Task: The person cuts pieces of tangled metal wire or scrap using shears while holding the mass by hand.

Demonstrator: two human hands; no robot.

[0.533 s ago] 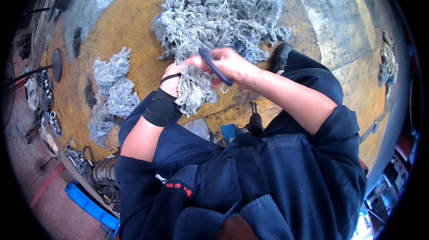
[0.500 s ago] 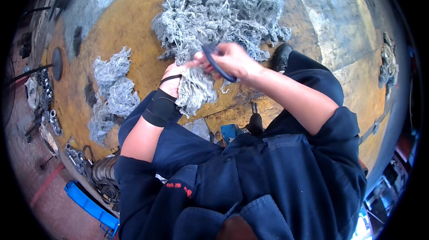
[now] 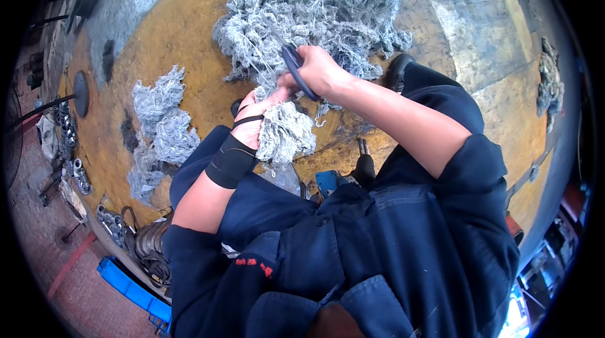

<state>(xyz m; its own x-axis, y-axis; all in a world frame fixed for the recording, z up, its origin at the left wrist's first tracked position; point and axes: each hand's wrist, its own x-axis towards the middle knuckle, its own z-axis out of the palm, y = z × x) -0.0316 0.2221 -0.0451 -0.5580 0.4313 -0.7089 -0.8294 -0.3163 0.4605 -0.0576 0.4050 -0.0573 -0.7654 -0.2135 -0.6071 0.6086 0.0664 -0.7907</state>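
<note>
My left hand (image 3: 252,116), with a black band over the wrist and a strap across the palm, is closed round a wad of grey-white yarn waste (image 3: 287,134). Beside it, my right hand (image 3: 318,74) grips a pair of scissors (image 3: 295,68) by the dark handles. The blades point up and left over the near edge of a large pile of tangled grey yarn (image 3: 315,13). Strands run from the pile down to my left hand, where my right fingers touch or nearly touch it. Whether the blades are parted is too small to tell.
A smaller yarn heap (image 3: 169,127) lies left on the worn yellow board (image 3: 189,42). Dark shoes (image 3: 397,71) and a blue object (image 3: 326,182) are near my legs. Metal fittings (image 3: 80,175) line the left edge, above a blue crate (image 3: 133,289). A fibre clump (image 3: 549,83) lies far right.
My right hand and the scissors have moved slightly up and left, the blades now showing more clearly over the pile. My left hand has shifted a little right with the yarn wad.
</note>
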